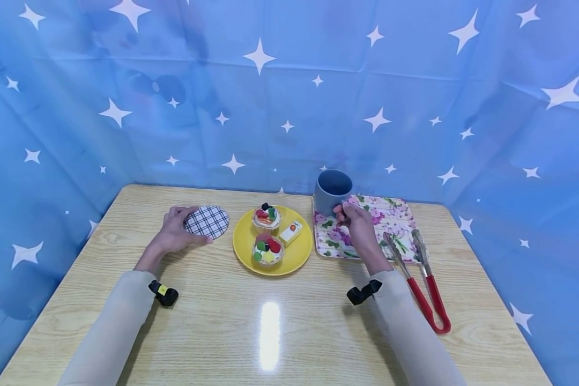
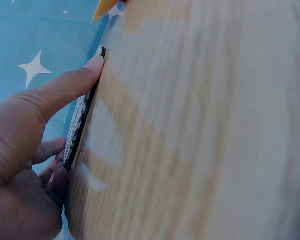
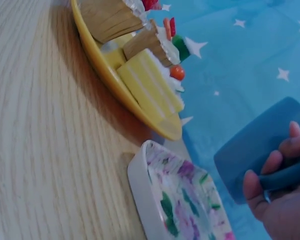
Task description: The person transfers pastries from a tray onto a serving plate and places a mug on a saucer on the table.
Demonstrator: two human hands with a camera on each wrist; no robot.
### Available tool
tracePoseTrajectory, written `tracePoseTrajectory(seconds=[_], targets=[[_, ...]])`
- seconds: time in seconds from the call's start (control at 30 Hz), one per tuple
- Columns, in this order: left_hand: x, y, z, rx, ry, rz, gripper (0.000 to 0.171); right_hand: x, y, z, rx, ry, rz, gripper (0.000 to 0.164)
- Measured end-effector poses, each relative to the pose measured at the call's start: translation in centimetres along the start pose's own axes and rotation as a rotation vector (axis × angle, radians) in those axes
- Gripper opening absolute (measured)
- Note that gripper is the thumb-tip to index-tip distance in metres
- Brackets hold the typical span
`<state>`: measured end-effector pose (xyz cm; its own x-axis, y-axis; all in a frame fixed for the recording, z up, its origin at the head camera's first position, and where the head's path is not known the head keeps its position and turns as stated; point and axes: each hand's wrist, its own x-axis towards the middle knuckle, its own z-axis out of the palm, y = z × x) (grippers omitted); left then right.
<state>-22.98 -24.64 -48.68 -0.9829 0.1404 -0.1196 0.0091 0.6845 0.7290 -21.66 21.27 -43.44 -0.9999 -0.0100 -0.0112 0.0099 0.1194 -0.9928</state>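
Note:
My right hand (image 1: 356,221) grips a blue-grey mug (image 1: 332,194) by its handle. The mug is upright over the back left part of a floral tray (image 1: 381,214), and the right wrist view has it raised above the tray's surface. On the left, my left hand (image 1: 176,230) holds a round plaid coaster (image 1: 207,222) by its edge, thumb on the near side and fingers on the far side. Seen edge-on in the left wrist view, the coaster (image 2: 82,112) is close over the tabletop.
Between the hands stands a yellow plate (image 1: 296,257) bearing two fruit-topped cupcakes (image 1: 268,250) and a slice of cake (image 1: 290,232). Red-handled tongs (image 1: 429,300) lie at the right, tips over the tray. A blue star-patterned curtain (image 1: 289,96) hangs behind the wooden table (image 1: 212,321).

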Motion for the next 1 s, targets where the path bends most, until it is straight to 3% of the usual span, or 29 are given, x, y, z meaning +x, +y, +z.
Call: tracePoseTrajectory(seconds=[0.67, 1.0], targets=[[-0.2, 0.1, 0.1, -0.006, -0.006, -0.013, 0.113, -1.4, -2.1, 2.0, 0.053, -0.018, -0.020, 0.043], [0.0, 0.0, 0.2, 0.013, -0.013, -0.025, 0.114, -1.5, -2.6, 3.4, 0.021, -0.037, -0.009, 0.043]])
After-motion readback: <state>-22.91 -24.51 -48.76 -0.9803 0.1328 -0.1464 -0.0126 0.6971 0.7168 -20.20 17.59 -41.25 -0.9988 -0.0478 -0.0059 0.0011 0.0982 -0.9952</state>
